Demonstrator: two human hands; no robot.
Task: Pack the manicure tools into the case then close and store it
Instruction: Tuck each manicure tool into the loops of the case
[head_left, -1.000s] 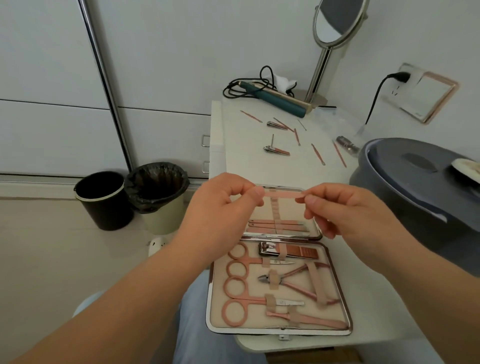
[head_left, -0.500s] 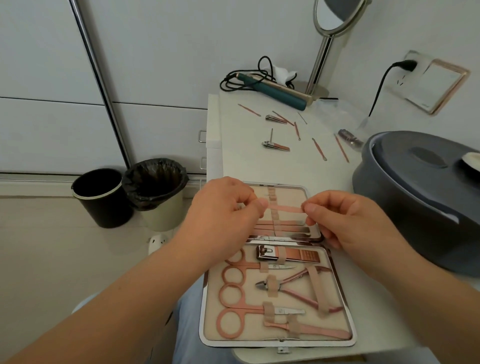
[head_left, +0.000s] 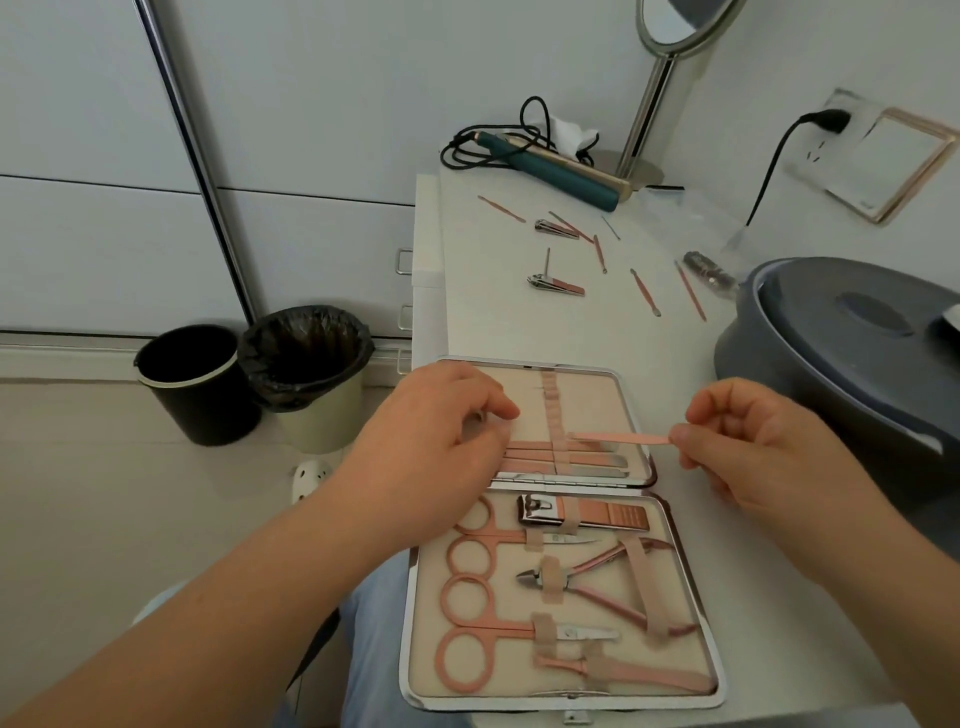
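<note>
The manicure case (head_left: 691, 582) lies open on the white table, with scissors, a nipper and a large clipper strapped into its near half. My right hand (head_left: 753, 441) pinches the right end of a flat pink tool (head_left: 618, 439), whose left end lies at the elastic strap in the far half. My left hand (head_left: 441, 441) rests on the left side of that far half, fingers curled over the tools there. Farther back lie two nail clippers (head_left: 556, 283) and several thin pink sticks (head_left: 644, 291).
A grey round lidded tub (head_left: 841, 343) stands close to my right hand. A teal hair iron (head_left: 561, 174) with a cord and a standing mirror (head_left: 649, 98) are at the back. Two bins (head_left: 249, 374) stand on the floor to the left.
The flat pink tool was held up between both hands and has come down onto the far half of the case. My left hand let go of it; my right hand moved right.
</note>
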